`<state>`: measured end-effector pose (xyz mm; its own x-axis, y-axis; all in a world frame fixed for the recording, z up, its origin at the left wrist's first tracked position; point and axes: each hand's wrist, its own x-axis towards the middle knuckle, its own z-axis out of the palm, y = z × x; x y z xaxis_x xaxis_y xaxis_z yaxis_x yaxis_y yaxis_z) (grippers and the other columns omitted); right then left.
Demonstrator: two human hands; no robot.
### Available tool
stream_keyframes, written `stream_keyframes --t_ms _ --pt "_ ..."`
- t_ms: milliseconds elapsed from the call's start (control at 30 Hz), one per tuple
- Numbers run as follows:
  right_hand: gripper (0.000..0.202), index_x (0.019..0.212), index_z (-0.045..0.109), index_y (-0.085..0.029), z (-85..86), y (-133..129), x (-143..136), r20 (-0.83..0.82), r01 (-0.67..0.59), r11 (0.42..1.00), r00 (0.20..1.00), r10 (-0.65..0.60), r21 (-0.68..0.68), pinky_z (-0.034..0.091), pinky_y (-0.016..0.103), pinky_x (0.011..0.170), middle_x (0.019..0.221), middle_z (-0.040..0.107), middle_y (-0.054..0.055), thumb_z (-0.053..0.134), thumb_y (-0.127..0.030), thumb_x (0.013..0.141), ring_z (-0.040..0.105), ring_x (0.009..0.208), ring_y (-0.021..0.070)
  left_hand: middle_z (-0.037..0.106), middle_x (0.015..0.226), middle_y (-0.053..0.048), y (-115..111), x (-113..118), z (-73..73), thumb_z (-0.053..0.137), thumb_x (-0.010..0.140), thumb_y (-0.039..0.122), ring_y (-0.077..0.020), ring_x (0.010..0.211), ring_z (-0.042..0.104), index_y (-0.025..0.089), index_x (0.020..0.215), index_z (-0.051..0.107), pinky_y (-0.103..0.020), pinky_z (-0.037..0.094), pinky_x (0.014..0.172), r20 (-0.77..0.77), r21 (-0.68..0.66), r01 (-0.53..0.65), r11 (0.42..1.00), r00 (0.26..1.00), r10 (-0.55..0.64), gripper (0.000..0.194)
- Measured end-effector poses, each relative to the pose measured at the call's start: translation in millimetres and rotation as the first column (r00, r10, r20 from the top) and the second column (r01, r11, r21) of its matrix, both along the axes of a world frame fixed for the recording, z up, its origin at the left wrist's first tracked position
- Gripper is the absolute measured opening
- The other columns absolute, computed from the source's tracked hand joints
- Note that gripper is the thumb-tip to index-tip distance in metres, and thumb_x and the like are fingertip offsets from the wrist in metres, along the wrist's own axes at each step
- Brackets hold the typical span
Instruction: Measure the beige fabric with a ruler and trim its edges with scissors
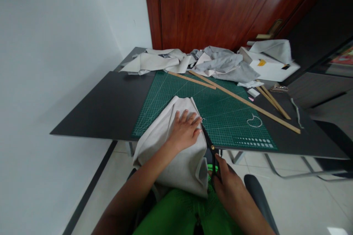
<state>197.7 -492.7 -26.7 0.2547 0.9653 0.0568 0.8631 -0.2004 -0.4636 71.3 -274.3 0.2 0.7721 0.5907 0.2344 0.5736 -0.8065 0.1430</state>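
A light beige folded cloth [165, 154] lies over the front edge of the green cutting mat [187, 88] and hangs down toward my lap. My left hand [186, 130] rests flat on it, fingers spread, near its right edge. Black scissors [209, 142] with a brass-coloured pivot are in my right hand [224, 180], whose fingers are wrapped round the handles. The blades point up and away along the right edge of the cloth. Whether they touch the cloth is hard to tell. A small white thread curl [203, 120] lies by the blade tips.
Wooden strips [248, 103] lie across the mat and the dark table [110, 99]. Grey and beige cloth scraps [226, 62] are heaped at the back beside a white box [270, 69]. A white loop of cord [254, 121] sits at the mat's right. A wall stands left, a wooden door behind.
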Motion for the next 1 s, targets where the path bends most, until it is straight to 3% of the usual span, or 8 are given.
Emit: stream_keyframes --t_ms 233,667,1000 --pt "0.045 0.14 0.045 -0.013 20.0 6.5 -2.9 -0.015 0.029 0.999 0.999 -0.029 -0.022 0.055 0.036 0.054 0.072 0.077 0.007 0.043 -0.027 0.098 0.078 0.062 0.0307 0.052 0.163 -0.003 -0.7 0.2 -0.1 0.043 0.108 0.046 -0.038 0.157 0.033 0.03 0.155 0.054 -0.069 0.019 0.13 0.011 -0.001 -0.009 1.0 1.0 0.009 0.051" --pt "0.046 0.142 0.041 -0.007 12.3 11.2 -2.1 0.067 -0.02 1.0 0.998 0.021 -0.014 0.061 0.041 0.062 0.093 0.082 0.021 0.038 -0.026 0.101 0.081 0.076 0.0348 0.053 0.161 -0.003 0.9 0.6 -1.7 0.043 0.108 0.047 -0.0374 0.156 0.036 0.03 0.153 0.056 -0.069 0.021 0.129 0.027 0.001 -0.009 1.0 1.0 0.009 0.049" --pt "0.046 0.143 0.042 -0.007 6.2 11.2 -1.8 0.127 -0.005 1.0 0.992 0.009 -0.028 0.061 0.04 0.061 0.087 0.081 0.017 0.037 -0.024 0.1 0.081 0.073 0.0335 0.053 0.161 -0.003 0.6 0.8 -0.1 0.044 0.108 0.047 -0.0375 0.156 0.035 0.031 0.153 0.055 -0.069 0.02 0.129 0.025 -0.004 -0.007 1.0 1.0 0.007 0.05"
